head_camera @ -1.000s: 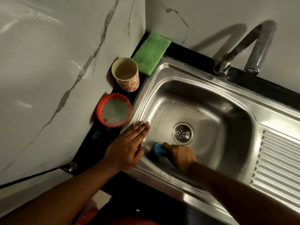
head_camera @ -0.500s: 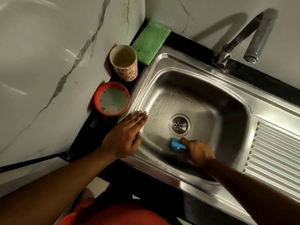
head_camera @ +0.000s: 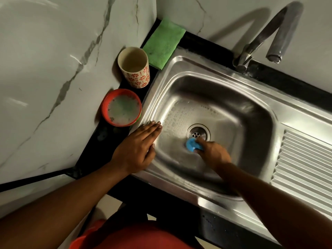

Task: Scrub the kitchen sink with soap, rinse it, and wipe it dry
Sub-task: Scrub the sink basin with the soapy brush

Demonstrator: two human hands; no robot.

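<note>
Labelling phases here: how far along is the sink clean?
Done: suds bead on part of the sink floor. In hand: right hand holds the blue scrubber beside the drain; left hand rests flat on the rim. Left: rinsing, the faucet shows no water; wiping, the green cloth lies beside the basin.

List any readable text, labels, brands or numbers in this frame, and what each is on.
None: no words, brands or numbers can be read anywhere in the head view.
The cup bears only a red flower pattern, no letters.
The bowl, cloth, tap, sink and scrubber show no print.
</note>
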